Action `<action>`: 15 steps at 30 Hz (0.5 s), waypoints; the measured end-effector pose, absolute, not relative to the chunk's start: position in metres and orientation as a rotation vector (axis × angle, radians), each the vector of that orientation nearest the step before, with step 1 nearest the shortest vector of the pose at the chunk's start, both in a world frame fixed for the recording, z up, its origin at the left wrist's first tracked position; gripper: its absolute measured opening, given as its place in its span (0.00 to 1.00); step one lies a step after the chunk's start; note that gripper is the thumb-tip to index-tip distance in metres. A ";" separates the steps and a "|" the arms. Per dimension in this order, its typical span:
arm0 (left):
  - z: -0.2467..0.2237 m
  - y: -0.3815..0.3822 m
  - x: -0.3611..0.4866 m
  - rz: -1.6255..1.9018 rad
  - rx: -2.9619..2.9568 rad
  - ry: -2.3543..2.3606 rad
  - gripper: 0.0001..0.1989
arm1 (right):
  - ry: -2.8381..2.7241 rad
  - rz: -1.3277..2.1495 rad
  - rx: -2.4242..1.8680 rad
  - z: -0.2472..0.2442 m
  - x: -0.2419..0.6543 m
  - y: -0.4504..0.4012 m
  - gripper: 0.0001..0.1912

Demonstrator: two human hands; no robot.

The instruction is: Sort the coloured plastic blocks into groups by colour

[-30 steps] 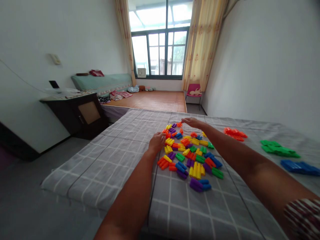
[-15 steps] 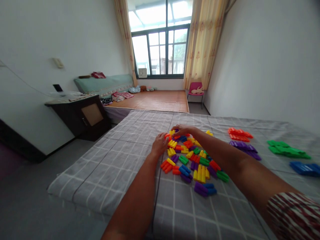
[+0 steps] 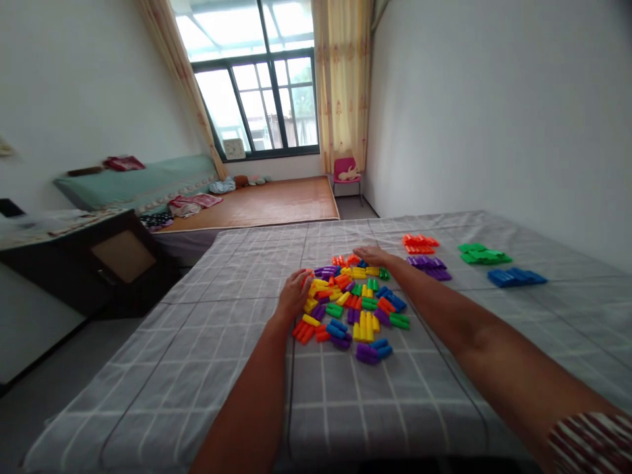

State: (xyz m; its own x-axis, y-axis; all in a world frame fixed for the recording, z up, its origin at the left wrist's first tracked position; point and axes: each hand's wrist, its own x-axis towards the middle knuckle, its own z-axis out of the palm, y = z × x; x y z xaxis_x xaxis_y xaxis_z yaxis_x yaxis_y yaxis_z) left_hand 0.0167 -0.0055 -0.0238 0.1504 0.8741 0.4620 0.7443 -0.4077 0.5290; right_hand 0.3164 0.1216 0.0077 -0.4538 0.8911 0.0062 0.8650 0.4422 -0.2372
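A loose spread of small plastic pieces [image 3: 365,326], shaped like short joined tubes, lies on the grey checked cloth [image 3: 237,368]. They are yellow, orange, purple, green and blue. At the spread's left edge, my left hand [image 3: 295,294] rests against yellow and orange pieces, its fingers extended and slightly curved. My right hand [image 3: 374,255] reaches over the far edge, fingers stretched leftward beside orange and blue pieces. Neither hand visibly holds a piece, though the fingertips are partly hidden among them.
Sorted by colour, an orange group [image 3: 419,243], a purple group [image 3: 428,266], a green group [image 3: 484,254] and a blue group [image 3: 516,276] lie on the right. Beyond the cloth stand a low bed [image 3: 276,204], a dark cabinet [image 3: 143,253] and a pink chair [image 3: 344,168].
The view has turned right. My hands have moved farther apart, with the right one shifting rightward along the far edge. More purple and orange pieces show between them.
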 end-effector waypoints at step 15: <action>0.006 -0.012 0.020 0.753 2.315 1.709 0.16 | -2.267 0.466 -1.235 0.044 0.373 0.006 0.15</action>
State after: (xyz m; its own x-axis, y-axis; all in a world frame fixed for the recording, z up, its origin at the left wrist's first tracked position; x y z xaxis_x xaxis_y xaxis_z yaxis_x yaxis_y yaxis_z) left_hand 0.0202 -0.0119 0.0062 0.2171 0.9303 0.2957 0.8459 -0.3305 0.4185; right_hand 0.3734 0.0058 0.0442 -0.4542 0.8484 0.2719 0.6722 0.5266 -0.5203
